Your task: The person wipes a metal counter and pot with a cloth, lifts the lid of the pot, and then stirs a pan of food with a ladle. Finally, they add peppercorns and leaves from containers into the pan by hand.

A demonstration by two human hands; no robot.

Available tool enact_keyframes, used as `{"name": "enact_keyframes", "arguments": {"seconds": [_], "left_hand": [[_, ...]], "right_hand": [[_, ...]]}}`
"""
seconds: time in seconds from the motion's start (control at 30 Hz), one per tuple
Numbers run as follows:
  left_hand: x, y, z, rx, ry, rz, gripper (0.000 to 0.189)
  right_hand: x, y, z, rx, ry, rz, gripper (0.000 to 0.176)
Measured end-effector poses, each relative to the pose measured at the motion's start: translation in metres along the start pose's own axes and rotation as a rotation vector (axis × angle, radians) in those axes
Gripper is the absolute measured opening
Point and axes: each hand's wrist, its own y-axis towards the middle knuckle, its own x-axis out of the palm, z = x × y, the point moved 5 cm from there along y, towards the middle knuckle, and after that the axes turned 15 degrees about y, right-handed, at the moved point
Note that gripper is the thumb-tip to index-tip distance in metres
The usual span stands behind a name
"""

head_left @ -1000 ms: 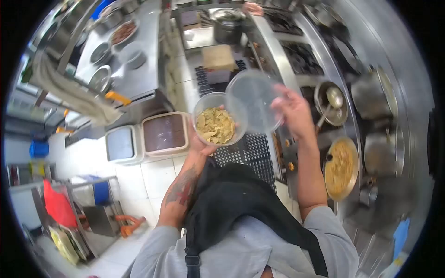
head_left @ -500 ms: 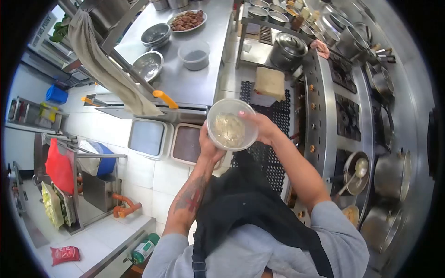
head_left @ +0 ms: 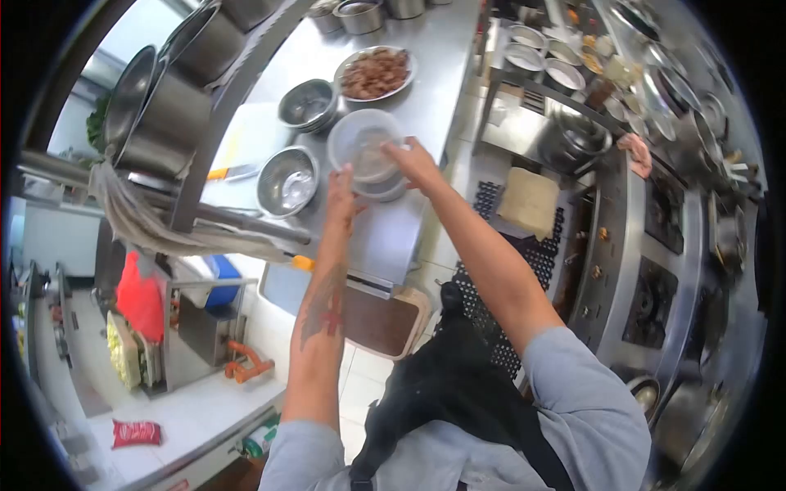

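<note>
A round translucent plastic container (head_left: 344, 147) is held out over the steel table, close above a second clear container (head_left: 385, 195) whose lower edge shows beneath it. My left hand (head_left: 341, 196) supports its near left side, fingers up against the wall. On the right, my right hand (head_left: 416, 162) grips the container with fingertips at its side. Something pale shows inside, blurred. Left of my left hand stands a steel bowl (head_left: 286, 182), with stacked metal bowls (head_left: 308, 106) behind it. A plate of browned meat pieces (head_left: 374, 74) lies beyond the container.
A knife (head_left: 233, 173) with a yellow handle lies on a white board at the left. Pots crowd the shelf (head_left: 164, 114) above it. To the right runs a stove (head_left: 655, 303) beside a perforated black mat (head_left: 524, 286). A brown-lidded bin (head_left: 385, 319) sits below the table edge.
Both hands have carried the plastic container forward from in front of my body to over the steel table, above the other container. My view has shifted left and toward the table.
</note>
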Motion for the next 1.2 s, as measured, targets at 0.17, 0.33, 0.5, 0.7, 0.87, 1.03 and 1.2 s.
{"name": "enact_keyframes", "arguments": {"seconds": [0.17, 0.33, 0.5, 0.7, 0.87, 1.03, 1.2], "left_hand": [[-0.02, -0.004, -0.004, 0.049, -0.04, -0.093, 0.08], [-0.093, -0.139, 0.019, 0.71, 0.177, 0.654, 0.053], [-0.23, -0.14, 0.029, 0.679, 0.521, 1.065, 0.083], [-0.27, -0.14, -0.048, 0.821, 0.222, 0.494, 0.042], [-0.282, -0.223, -0.046, 0.774, 0.04, 0.361, 0.04], [-0.302, -0.154, -0.119, 1.371, 0.749, 0.689, 0.034], [-0.227, -0.215, -0.096, 1.065, 0.788, 1.055, 0.062]], "right_hand": [[0.017, -0.022, -0.023, 0.111, 0.266, -0.062, 0.097], [-0.016, -0.06, 0.02, -0.19, 0.309, 0.121, 0.073], [0.034, -0.201, 0.027, -0.352, 0.206, -0.128, 0.035], [0.166, -0.317, -0.108, -0.889, 0.124, -0.143, 0.03], [0.283, -0.313, -0.115, -0.506, 0.731, -0.319, 0.041], [0.201, -0.365, -0.047, -0.483, 0.103, -0.148, 0.037], [0.046, -0.478, 0.088, -0.447, -0.184, -0.026, 0.047]]}}
